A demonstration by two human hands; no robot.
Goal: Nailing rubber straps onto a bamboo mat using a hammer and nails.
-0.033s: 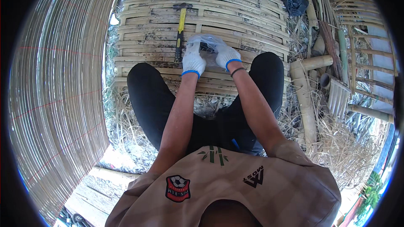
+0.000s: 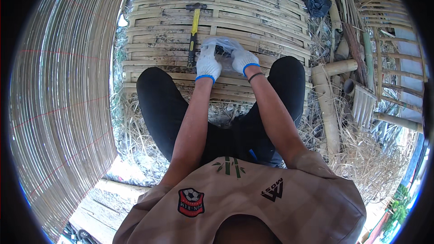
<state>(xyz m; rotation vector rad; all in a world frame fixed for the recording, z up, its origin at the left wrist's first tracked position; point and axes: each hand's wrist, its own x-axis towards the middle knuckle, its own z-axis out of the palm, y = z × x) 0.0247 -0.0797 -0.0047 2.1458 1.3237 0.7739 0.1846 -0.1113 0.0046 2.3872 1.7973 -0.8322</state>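
Note:
Both hands wear white knit gloves with blue cuffs. My left hand (image 2: 208, 64) and my right hand (image 2: 244, 60) grip opposite sides of a clear plastic bag (image 2: 227, 42) above the woven bamboo slats. Something dark (image 2: 220, 50) shows inside the bag between the hands; it is too small to make out. The fingers of both hands are curled in and partly hidden by the plastic. Just left of my left hand lies a hammer (image 2: 194, 34) with a yellow and black handle, its head pointing away from me.
The slatted bamboo platform (image 2: 253, 0) stretches ahead, between my bent knees and beyond. A tall screen of thin bamboo strips (image 2: 63, 90) stands on the left. At the right are a black plastic bag (image 2: 318, 5), cut bamboo poles (image 2: 326, 104) and dry straw (image 2: 361, 158).

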